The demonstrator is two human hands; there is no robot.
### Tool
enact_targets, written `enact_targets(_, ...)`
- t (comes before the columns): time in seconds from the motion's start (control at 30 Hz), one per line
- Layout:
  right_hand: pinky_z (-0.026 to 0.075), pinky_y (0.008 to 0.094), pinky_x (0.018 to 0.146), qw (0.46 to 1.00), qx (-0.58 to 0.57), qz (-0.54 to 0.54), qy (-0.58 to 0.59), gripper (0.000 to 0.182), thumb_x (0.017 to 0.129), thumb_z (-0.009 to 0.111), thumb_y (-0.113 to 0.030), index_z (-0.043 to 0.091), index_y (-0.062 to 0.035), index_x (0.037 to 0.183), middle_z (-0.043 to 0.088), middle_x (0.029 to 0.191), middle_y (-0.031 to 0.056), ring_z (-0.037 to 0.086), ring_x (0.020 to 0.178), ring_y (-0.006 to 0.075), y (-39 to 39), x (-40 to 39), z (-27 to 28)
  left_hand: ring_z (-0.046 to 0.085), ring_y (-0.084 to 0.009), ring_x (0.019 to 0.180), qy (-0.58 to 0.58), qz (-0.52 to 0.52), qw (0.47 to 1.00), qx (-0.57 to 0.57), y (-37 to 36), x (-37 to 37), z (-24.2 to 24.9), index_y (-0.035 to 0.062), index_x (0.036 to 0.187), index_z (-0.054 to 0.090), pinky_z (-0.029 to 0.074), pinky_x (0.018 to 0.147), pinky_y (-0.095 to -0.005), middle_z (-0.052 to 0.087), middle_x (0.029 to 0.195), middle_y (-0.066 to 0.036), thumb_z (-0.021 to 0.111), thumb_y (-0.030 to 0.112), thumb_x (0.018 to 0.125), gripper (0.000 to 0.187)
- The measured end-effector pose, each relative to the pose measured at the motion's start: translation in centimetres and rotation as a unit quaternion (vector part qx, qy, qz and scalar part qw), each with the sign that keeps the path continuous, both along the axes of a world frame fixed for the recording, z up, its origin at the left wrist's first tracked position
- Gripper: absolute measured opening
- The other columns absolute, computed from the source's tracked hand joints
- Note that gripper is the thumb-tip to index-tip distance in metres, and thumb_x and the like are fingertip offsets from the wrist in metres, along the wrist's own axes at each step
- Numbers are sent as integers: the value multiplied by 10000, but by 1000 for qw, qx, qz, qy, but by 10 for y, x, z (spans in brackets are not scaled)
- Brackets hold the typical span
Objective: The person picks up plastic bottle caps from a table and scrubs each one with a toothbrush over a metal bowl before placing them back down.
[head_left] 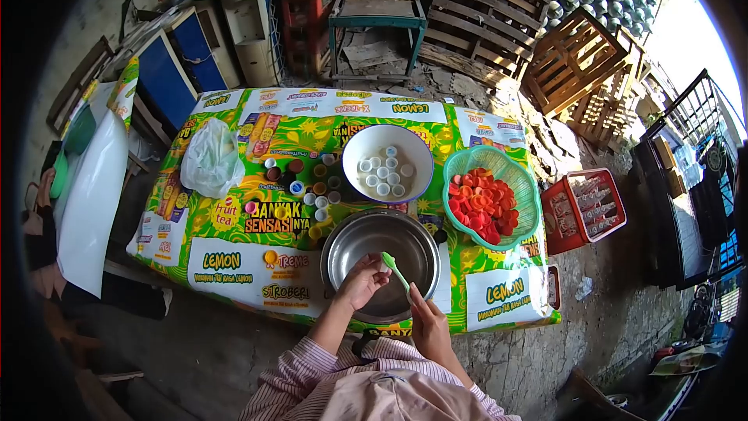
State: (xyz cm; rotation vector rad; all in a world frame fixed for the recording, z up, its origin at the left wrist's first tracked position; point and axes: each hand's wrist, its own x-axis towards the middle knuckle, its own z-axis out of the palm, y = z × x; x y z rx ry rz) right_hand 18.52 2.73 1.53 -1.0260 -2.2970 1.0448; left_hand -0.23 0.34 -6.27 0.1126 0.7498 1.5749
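My right hand (pixel 428 323) is closed around the lower end of a slim light-green toothbrush (pixel 399 274), its head pointing up and left. The brush head is beside the fingertips of my left hand (pixel 363 282), which are curled together; whatever they hold is too small to make out. Both hands are over the near side of a steel bowl (pixel 340 252). Behind it stands a white enamel bowl (pixel 355 148) with a blue rim, with several white bottle caps (pixel 382 172) in it. A green plastic basket (pixel 456 162) to the right holds many red caps (pixel 485 204).
Loose caps (pixel 310 199) in several colours lie left of the bowls, near a knotted plastic bag (pixel 212 157). A patterned sheet (pixel 249 265) covers the table. A red crate (pixel 562 222) stands at right; pallets (pixel 487 12) lean behind. Another person's hand (pixel 45 187) shows at far left.
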Motion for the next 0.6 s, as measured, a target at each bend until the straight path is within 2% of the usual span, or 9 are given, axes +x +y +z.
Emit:
enact_targets(0.1, 440, 388, 564, 998, 32, -31, 49, 447, 870, 506, -13, 470, -130, 1299, 569, 776, 193, 561, 618, 346, 2, -2, -5, 621, -161, 889, -28, 25, 999, -8, -1, 1, -3, 108, 998, 530, 498, 813, -322, 620, 963, -50, 556, 114, 885, 117)
enact_targets(0.17, 441, 389, 563, 999, 31, -9, 14, 446, 869, 508, -15, 471, -129, 1299, 572, 778, 191, 563, 619, 342, -1, -1, 0, 632, -187, 876, -18, 45, 999, -14, -2, 1, -3, 90, 989, 523, 499, 892, -388, 618, 963, -68, 549, 92, 883, 109)
enact_targets(0.27, 442, 386, 557, 999, 33, 4, -15, 450, 867, 515, -17, 473, -133, 1300, 578, 779, 188, 568, 615, 327, -1, -1, -6, 630, -185, 891, -2, 45, 999, -19, -1, 1, 0, 88, 989, 522, 500, 894, -389, 616, 966, -68, 538, 87, 888, 102)
enact_targets(0.3, 441, 384, 555, 1000, 29, 2, -6, 451, 867, 516, -16, 474, -134, 1300, 573, 768, 186, 568, 612, 326, 1, -3, -5, 620, -153, 876, 4, 53, 998, -39, -2, 5, 16, 95, 991, 526, 504, 858, -329, 615, 977, -62, 523, 95, 899, 93)
enact_targets(0.33, 440, 382, 553, 1000, 23, -1, 0, 453, 866, 516, -15, 475, -135, 1300, 568, 756, 185, 569, 609, 324, 2, -4, -4, 620, -153, 876, 2, 55, 998, -39, -1, 5, 17, 95, 991, 526, 504, 858, -329, 615, 977, -62, 523, 95, 899, 93)
enact_targets(0.4, 439, 383, 553, 1000, 26, 2, -5, 457, 863, 516, -11, 475, -136, 1301, 566, 751, 185, 566, 604, 323, 2, -6, -2, 606, -141, 878, 104, -21, 993, -54, 0, 2, 18, 100, 997, 540, 488, 799, -279, 619, 956, -47, 552, 70, 878, 123)
enact_targets(0.43, 438, 384, 553, 1000, 28, 4, -10, 462, 860, 516, -6, 475, -136, 1302, 563, 746, 184, 563, 598, 323, 3, -6, -1, 606, -141, 878, 102, -20, 993, -54, 0, 1, 16, 100, 997, 540, 488, 799, -279, 619, 956, -47, 552, 70, 878, 123)
enact_targets(0.5, 437, 384, 551, 999, 32, -7, 2, 467, 857, 516, -2, 475, -136, 1302, 562, 746, 185, 558, 593, 323, 3, -6, -1, 583, -119, 817, 143, -62, 988, 7, -3, -4, 11, 101, 979, 538, 463, 719, -236, 618, 930, -46, 535, 77, 891, 91)
enact_targets(0.6, 434, 383, 547, 999, 49, -22, 3, 479, 847, 520, 8, 475, -135, 1303, 557, 744, 184, 543, 576, 322, 1, -5, 7, 556, -98, 757, 89, -43, 995, -16, -3, -4, 10, 103, 959, 536, 452, 687, -226, 603, 871, -36, 524, 93, 899, 62)
